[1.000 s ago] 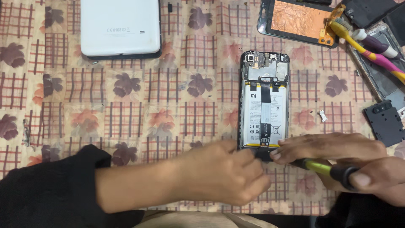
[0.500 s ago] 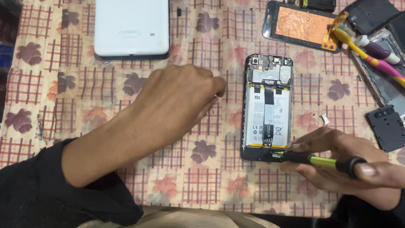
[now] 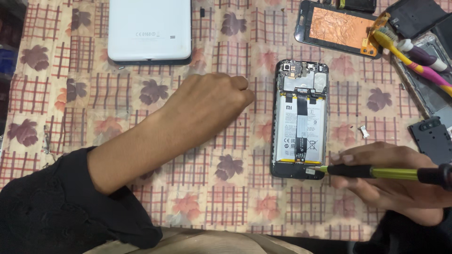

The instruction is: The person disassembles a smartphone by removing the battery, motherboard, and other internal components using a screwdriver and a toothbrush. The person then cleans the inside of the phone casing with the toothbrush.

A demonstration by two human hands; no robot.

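Note:
An opened phone (image 3: 301,117) lies back-up on the patterned cloth, its white battery and ribbon cable exposed. My right hand (image 3: 391,181) grips a yellow-and-black screwdriver (image 3: 381,172), whose tip rests at the phone's bottom edge. My left hand (image 3: 214,106) hovers over the cloth just left of the phone with its fingers curled shut; whether they pinch something small is hidden. A black sleeve covers my left forearm.
A white phone back cover (image 3: 149,30) lies at the top left. At the top right sit a screen frame with copper foil (image 3: 336,26), toothbrushes (image 3: 409,51) and dark phone parts (image 3: 433,138). A small white part (image 3: 363,131) lies right of the phone.
My left hand has lifted off the phone's lower end and moved up and left over the cloth. My right hand keeps the screwdriver at the phone's bottom edge.

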